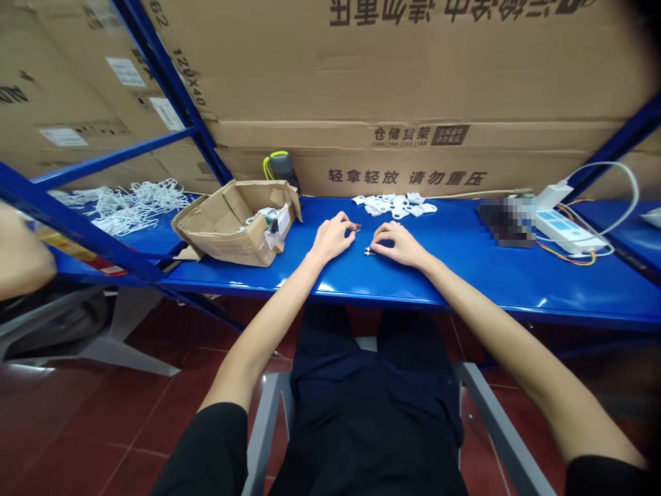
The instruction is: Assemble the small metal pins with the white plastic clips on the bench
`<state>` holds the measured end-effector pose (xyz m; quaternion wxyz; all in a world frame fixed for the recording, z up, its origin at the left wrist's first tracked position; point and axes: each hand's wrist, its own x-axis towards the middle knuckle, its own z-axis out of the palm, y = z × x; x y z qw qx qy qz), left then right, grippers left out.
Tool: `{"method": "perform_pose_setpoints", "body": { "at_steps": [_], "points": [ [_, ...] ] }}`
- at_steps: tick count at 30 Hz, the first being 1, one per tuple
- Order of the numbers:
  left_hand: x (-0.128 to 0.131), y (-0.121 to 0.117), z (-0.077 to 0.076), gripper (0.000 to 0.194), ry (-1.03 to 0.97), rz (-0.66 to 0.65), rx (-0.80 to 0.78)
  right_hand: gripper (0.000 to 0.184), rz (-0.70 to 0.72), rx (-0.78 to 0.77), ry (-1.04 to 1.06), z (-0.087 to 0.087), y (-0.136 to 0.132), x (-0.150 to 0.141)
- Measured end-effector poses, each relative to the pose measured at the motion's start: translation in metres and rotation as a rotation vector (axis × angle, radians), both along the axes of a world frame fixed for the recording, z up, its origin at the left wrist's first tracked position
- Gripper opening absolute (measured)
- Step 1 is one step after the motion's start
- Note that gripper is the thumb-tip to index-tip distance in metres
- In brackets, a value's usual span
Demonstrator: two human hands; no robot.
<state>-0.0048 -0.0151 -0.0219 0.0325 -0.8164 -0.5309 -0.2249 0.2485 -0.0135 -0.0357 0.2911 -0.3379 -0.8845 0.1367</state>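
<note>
My left hand (pixel 333 236) rests low over the blue shelf top, its fingertips pinched together. A small thin copper-brown piece (pixel 358 226) sticks out from those fingertips. Close to its right, my right hand (pixel 399 242) is curled with thumb and fingers pinched at a tiny white piece with dark spots (pixel 368 252). That piece is too small to name, and the fingers partly cover it. The two hands are apart. Just beyond them lies a loose pile of flat white plastic pieces (pixel 395 204).
An open cardboard box (pixel 227 231) with small parts stands at left, a dark bottle with a yellow-green strap (pixel 281 167) behind it. A power strip (pixel 571 233) with cables and a blurred dark object (pixel 509 222) lie right. White wire-like pieces (pixel 139 205) are heaped beyond the blue post.
</note>
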Motion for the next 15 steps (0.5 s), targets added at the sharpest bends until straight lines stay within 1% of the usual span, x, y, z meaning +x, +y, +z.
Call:
{"method": "perform_pose_setpoints", "body": {
  "at_steps": [3,6,8,9,11,15],
  "points": [
    [0.0,0.002,0.0,0.026,0.017,0.007,-0.019,0.027,-0.059,0.035,0.024,0.0,0.003,0.001],
    [0.0,0.004,-0.001,0.026,0.01,0.001,-0.04,0.027,-0.211,0.058,0.051,-0.003,0.01,0.005],
    [-0.001,0.006,-0.003,0.025,-0.006,-0.035,-0.043,0.026,-0.307,0.062,0.049,-0.005,0.015,0.009],
    [-0.001,0.007,-0.004,0.025,-0.02,-0.064,-0.044,0.026,-0.332,0.066,0.043,-0.005,0.016,0.011],
    [0.0,0.007,-0.005,0.025,-0.072,-0.129,-0.044,0.026,-0.326,0.078,0.03,-0.006,0.017,0.012],
    [0.005,0.005,-0.006,0.024,-0.232,-0.228,-0.041,0.027,-0.201,0.11,0.01,-0.002,0.009,0.008]
  ]
}}
